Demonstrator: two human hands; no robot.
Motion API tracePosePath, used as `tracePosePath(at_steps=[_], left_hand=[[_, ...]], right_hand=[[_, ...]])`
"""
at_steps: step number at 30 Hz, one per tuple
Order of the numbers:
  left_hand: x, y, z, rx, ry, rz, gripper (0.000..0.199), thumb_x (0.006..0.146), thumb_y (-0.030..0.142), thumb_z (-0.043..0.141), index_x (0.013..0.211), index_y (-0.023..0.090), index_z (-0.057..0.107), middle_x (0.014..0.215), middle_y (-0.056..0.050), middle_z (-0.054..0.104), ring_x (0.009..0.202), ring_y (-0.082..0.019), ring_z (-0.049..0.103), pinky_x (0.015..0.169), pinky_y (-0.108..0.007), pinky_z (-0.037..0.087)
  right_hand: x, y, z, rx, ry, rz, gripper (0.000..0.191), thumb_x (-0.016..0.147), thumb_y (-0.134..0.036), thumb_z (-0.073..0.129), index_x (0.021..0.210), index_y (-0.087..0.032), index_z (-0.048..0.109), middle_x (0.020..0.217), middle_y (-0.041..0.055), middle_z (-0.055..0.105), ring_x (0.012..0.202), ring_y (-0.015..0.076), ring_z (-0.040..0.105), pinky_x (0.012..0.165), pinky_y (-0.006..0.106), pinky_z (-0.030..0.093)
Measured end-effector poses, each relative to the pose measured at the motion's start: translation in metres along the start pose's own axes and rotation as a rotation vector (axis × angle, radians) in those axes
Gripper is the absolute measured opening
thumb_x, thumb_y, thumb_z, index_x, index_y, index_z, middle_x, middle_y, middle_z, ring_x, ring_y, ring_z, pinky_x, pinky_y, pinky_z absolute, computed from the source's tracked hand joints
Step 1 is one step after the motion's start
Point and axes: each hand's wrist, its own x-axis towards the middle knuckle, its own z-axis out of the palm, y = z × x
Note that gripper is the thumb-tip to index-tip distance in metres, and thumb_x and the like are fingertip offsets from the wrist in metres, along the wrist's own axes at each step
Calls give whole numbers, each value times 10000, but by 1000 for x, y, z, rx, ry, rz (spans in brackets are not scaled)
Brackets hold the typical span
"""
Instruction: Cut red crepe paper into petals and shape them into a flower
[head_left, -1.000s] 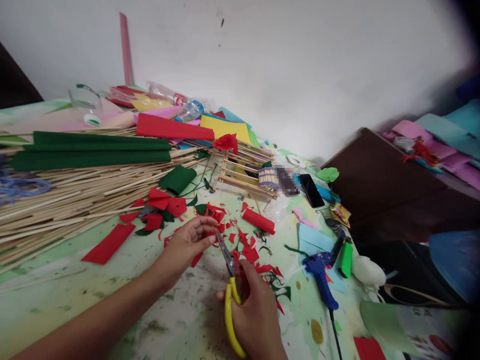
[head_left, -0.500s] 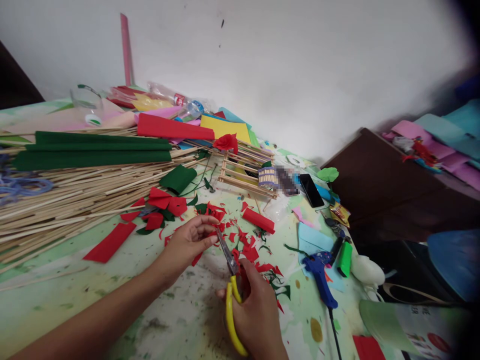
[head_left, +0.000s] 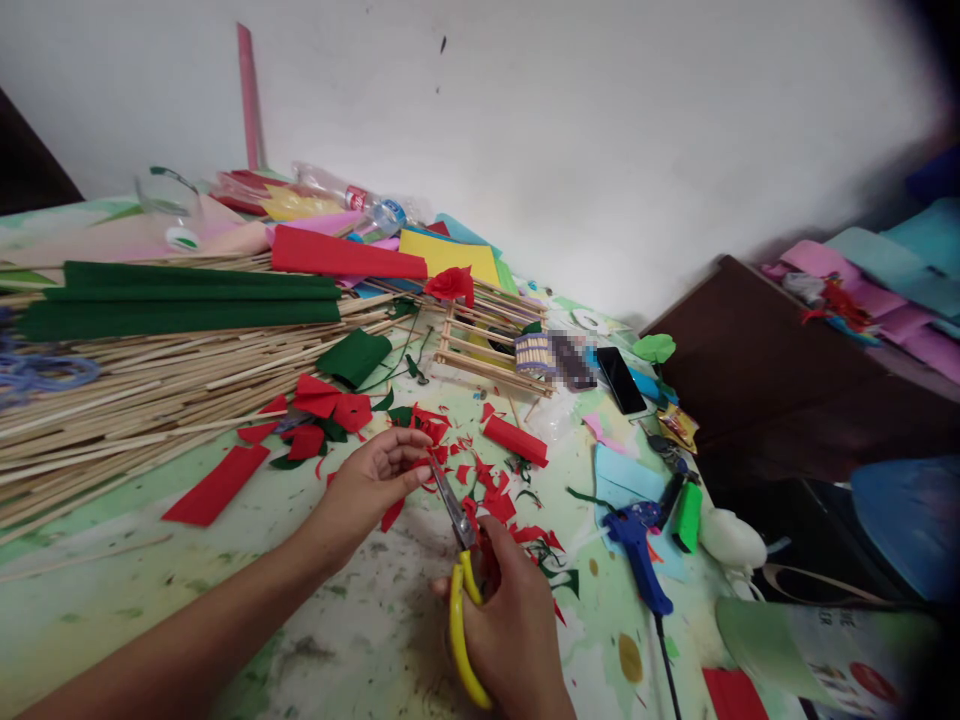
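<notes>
Compared with half a second ago, your view swings very slightly to the right, so the phone (head_left: 621, 380), the blue glue gun (head_left: 640, 555) and the green container (head_left: 750, 640) sit a touch further left in it. Your left hand (head_left: 375, 478), right hand (head_left: 516, 622) and yellow-handled scissors (head_left: 457, 625) show the same small shift; any movement against the table (head_left: 375, 620) is too slight to tell.

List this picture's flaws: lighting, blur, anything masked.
Head view: the wall is brightest mid-frame; black shading darkens the right edge. Head view: pixelation masks a patch beside the black phone. Head view, lower right: lettering on the green container is smeared, while the scissors look clearer.
</notes>
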Motion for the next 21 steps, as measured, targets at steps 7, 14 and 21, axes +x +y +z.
tracePosePath(at_steps=[7, 14, 21], left_hand=[[0, -2, 0, 2, -46, 3, 282, 686, 195, 694, 947, 180, 589, 845, -13, 628, 833, -151, 585, 741, -263, 476], [1, -4, -2, -11, -72, 10, 269, 692, 190, 693, 939, 176, 587, 829, -15, 638, 817, -148, 593, 744, -264, 474], [2, 1, -1, -30, -74, 7, 283, 665, 189, 720, 922, 198, 603, 782, 13, 657, 773, -135, 605, 726, -244, 472]], right_hand=[[0, 3, 3, 31, 25, -28, 601, 644, -365, 722, 1205, -215, 569, 890, 44, 689, 775, 231, 645, 661, 290, 498], [0, 8, 6, 81, 38, -57, 583, 635, -373, 735, 1181, -229, 589, 929, 43, 688, 786, 230, 647, 694, 302, 500], [0, 7, 6, 98, 58, -81, 504, 625, -315, 736, 1108, -235, 618, 768, -1, 680, 637, 184, 614, 584, 250, 472]])
